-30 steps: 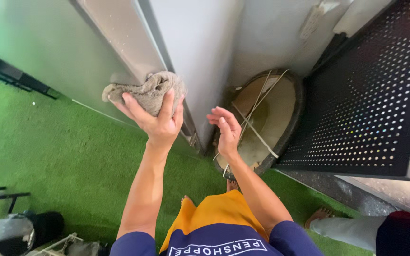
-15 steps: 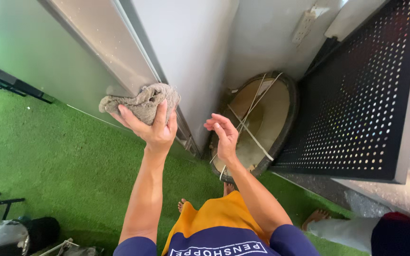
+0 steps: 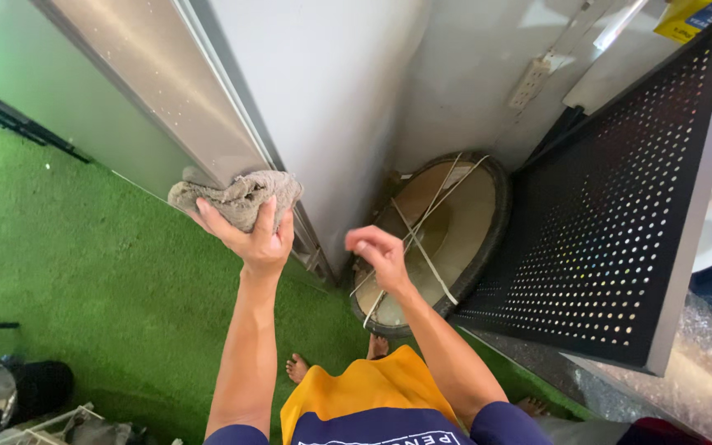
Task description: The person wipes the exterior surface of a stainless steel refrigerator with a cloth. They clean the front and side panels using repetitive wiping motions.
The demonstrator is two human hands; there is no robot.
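My left hand [image 3: 253,233] grips a crumpled grey-brown cloth [image 3: 236,196] and presses it against the lower part of a grey metal door frame [image 3: 170,107]. My right hand [image 3: 379,254] hovers empty to the right of the frame, fingers loosely curled and apart, above a round shallow basin [image 3: 447,222] with a dark rim and several thin sticks lying across it.
Green artificial turf [image 3: 100,272] covers the floor. A black perforated metal panel [image 3: 620,214] stands at the right. A wall socket [image 3: 531,82] is on the grey wall. Dark objects [image 3: 10,395] sit at the lower left. My bare feet [image 3: 297,367] show below.
The view has tilted, so everything sits lower in frame. My left hand with the cloth has slid down the frame. My right hand has curled its fingers slightly.
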